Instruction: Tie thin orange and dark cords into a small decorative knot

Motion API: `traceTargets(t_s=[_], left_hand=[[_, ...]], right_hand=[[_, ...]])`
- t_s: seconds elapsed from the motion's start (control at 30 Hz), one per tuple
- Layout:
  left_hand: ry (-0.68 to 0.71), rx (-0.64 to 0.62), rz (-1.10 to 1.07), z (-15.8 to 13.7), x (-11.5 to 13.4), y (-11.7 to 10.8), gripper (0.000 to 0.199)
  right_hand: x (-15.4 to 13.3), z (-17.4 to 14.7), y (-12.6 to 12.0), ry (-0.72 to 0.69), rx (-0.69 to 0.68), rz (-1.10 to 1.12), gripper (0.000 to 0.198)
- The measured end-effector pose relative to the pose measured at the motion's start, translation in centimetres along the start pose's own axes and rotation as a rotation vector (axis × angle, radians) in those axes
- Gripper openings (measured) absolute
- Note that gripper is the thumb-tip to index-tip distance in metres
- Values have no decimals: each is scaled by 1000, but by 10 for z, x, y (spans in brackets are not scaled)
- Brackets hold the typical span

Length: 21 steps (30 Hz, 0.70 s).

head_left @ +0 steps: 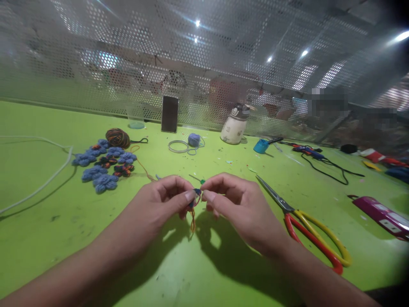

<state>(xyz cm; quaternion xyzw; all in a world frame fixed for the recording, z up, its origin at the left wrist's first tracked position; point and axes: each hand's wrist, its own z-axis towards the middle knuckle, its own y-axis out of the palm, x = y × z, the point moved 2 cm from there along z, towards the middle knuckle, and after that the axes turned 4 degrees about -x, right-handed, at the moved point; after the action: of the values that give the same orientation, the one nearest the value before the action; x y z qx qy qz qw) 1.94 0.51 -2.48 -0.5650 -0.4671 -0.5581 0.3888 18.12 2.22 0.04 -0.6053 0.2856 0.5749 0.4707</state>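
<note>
Low over the table in the middle of the head view, my left hand [166,198] is closed, thumb against fingers, on a small piece of yarn work [197,192]. The piece is dark blue with some pink, and an orange yarn tail [192,219] dangles beneath it. My right hand [234,198] pinches at the right edge of the piece; what lies between its fingertips is too small to make out. Just beyond the fingertips is a thin metal stick with a green end [202,181]. Orange yarn [145,170] runs from behind my left hand toward a multicoloured yarn ball [117,137].
Several yarn flowers [105,182] lie left, near a white cable [47,187]. Large scissors [289,209] lie beside my right forearm. Farther back stand a phone [169,114], a bottle [234,125] and a blue yarn ball [194,140]. A purple power strip [381,213] is at right.
</note>
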Motion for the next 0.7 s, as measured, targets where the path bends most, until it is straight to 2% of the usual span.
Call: traceTargets(t_s=[0.37,0.7], left_hand=[[10,-3,65,0,0,0,20],[2,-2,43,-1,-1,0,19]], right_hand=[[-1,-1,0,105,-57,69,15],[2,-1,1,142,-52,97,9]])
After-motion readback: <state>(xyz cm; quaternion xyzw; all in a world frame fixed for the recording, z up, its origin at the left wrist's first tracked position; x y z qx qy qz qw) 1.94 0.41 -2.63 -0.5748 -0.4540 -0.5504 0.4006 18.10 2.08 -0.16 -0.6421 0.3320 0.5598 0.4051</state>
